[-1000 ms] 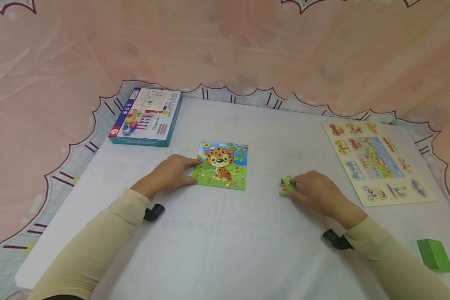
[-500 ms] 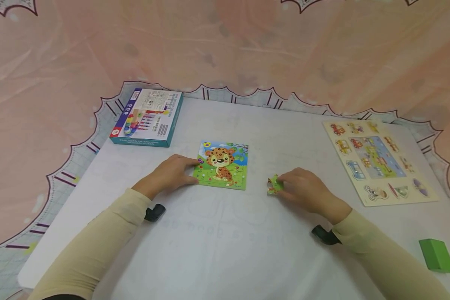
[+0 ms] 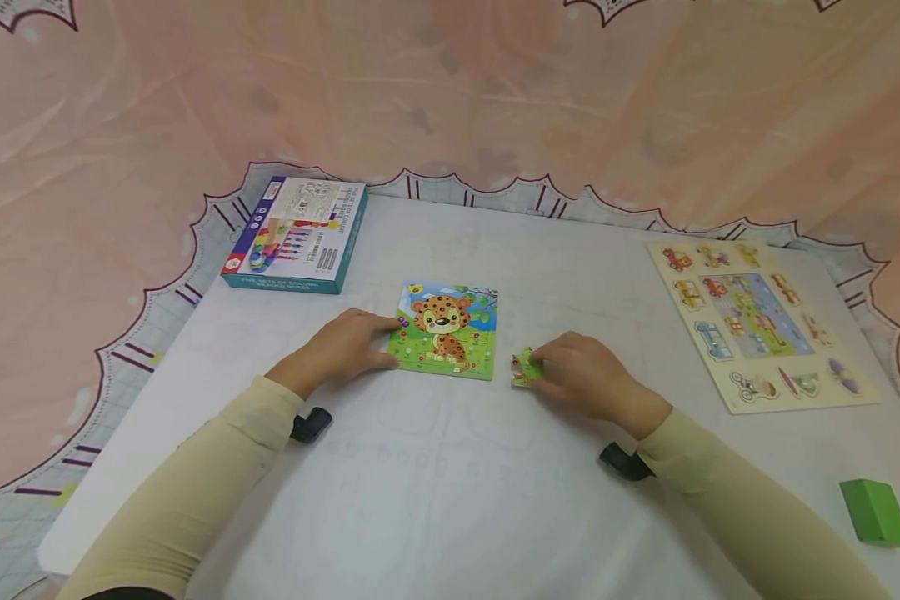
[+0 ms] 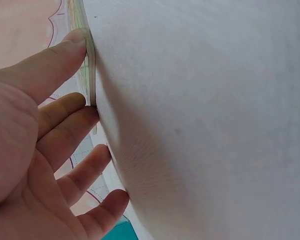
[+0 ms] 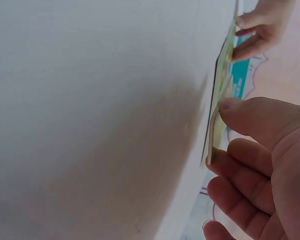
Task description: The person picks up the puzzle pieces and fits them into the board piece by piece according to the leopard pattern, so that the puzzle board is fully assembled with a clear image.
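In the head view a square leopard jigsaw puzzle (image 3: 446,333) lies flat on the white table. My left hand (image 3: 348,350) rests against its left edge, thumb and forefinger set apart. The left wrist view shows that thumb and several fingertips of the left hand (image 4: 55,135) along the thin edge of the puzzle (image 4: 90,65). To the right, my right hand (image 3: 588,375) pinches a small green puzzle piece (image 3: 522,372) close to the table. A gap separates this piece from the puzzle's right edge. In the right wrist view the piece (image 5: 216,127) sits between thumb and fingers.
A teal-sided box (image 3: 296,233) of beads stands at the back left. On the right lies a wooden board (image 3: 765,333) with vehicle pictures. A green block (image 3: 876,512) sits near the right front. A peach patterned cloth (image 3: 450,92) hangs behind the white table (image 3: 420,517).
My right hand has moved left with the puzzle piece, nearer the leopard puzzle. The left hand and the puzzle stay in place.
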`<state>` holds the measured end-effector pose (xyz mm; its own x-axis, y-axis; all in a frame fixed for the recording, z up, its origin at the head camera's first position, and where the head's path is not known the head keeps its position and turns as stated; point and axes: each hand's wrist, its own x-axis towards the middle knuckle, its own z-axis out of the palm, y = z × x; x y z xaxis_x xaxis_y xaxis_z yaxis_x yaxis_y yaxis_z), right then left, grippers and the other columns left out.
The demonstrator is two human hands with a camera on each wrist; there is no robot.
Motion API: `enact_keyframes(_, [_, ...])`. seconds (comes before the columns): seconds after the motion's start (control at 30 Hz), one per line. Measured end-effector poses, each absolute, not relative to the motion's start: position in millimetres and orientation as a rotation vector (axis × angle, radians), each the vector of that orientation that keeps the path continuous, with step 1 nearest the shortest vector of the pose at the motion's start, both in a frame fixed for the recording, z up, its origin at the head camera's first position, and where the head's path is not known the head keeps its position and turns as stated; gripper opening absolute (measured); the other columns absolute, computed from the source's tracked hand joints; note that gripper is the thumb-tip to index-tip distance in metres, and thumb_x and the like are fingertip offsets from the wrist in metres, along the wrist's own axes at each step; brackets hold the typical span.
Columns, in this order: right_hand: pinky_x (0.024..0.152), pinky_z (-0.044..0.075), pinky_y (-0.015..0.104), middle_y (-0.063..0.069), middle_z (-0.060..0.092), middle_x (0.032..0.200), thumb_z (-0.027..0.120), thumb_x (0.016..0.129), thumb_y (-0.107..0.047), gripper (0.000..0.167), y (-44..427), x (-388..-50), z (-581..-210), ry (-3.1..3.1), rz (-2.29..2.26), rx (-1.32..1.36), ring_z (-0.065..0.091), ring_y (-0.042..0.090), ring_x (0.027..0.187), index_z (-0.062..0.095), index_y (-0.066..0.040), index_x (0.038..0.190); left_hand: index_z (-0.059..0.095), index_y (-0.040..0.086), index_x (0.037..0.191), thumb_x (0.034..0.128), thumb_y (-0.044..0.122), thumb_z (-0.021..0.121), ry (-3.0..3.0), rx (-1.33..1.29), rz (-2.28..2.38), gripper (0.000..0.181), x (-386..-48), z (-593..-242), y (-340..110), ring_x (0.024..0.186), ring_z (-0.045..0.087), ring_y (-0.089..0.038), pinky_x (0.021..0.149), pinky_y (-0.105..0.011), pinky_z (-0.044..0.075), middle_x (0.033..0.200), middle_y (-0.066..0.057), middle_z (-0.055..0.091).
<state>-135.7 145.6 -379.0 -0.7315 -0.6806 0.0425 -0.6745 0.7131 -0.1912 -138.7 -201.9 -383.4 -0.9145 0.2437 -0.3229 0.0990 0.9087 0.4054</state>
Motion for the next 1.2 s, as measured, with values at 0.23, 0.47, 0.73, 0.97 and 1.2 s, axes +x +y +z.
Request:
enact_keyframes(0.23, [0.086,0.054,0.042,0.008,0.073,0.104,0.078,0.088,-0.027,0.033,132,-139,-379,2.867,-0.289,-1.111,0.064,0.027,0.101,0.074,-0.002,0.109,0.054,0.012,0.146,0.0872,0.032,0.08,2.702,0.246,0.544,0.067,-139,-383,-201,0.139,0.038,-0.037,0.115,-0.053,0.03,0.146,-0.016,0.051])
enact_keyframes(0.47, [0.085,0.054,0.043,0.008,0.073,0.104,0.076,0.089,-0.026,0.033,120,-142,-378,2.854,-0.321,-1.142,0.064,0.028,0.1,0.074,-0.001,0.11,0.054,0.012,0.146,0.087,0.032,0.08,2.7,0.244,0.542,0.067,-139,-383,-200,0.138,0.038,-0.037,0.115,-0.053,0.031,0.146,-0.017,0.051])
enact_keyframes(0.73, [0.086,0.054,0.043,0.009,0.073,0.108,0.076,0.09,-0.028,0.035,106,-145,-375,2.84,-0.319,-1.12,0.064,0.028,0.102,0.073,-0.002,0.113,0.054,0.013,0.146,0.087,0.032,0.08,2.697,0.235,0.541,0.067,-139,-383,-200,0.138,0.038,-0.037,0.115,-0.053,0.031,0.146,-0.016,0.051])
enact_keyframes(0.97, [0.085,0.054,0.042,0.008,0.074,0.106,0.075,0.09,-0.028,0.033,96,-148,-378,2.843,-0.322,-1.141,0.064,0.027,0.099,0.074,-0.002,0.11,0.054,0.012,0.146,0.087,0.032,0.08,2.705,0.243,0.538,0.067,-139,-384,-200,0.138,0.038,-0.037,0.115,-0.053,0.031,0.145,-0.016,0.051])
enact_keyframes(1.2, [0.083,0.054,0.043,0.007,0.074,0.103,0.075,0.09,-0.029,0.03,86,-150,-380,2.85,-0.335,-1.122,0.065,0.028,0.097,0.075,-0.004,0.108,0.054,0.012,0.146,0.087,0.032,0.08,2.707,0.254,0.532,0.067,-139,-384,-200,0.138,0.038,-0.037,0.114,-0.053,0.031,0.145,-0.016,0.052])
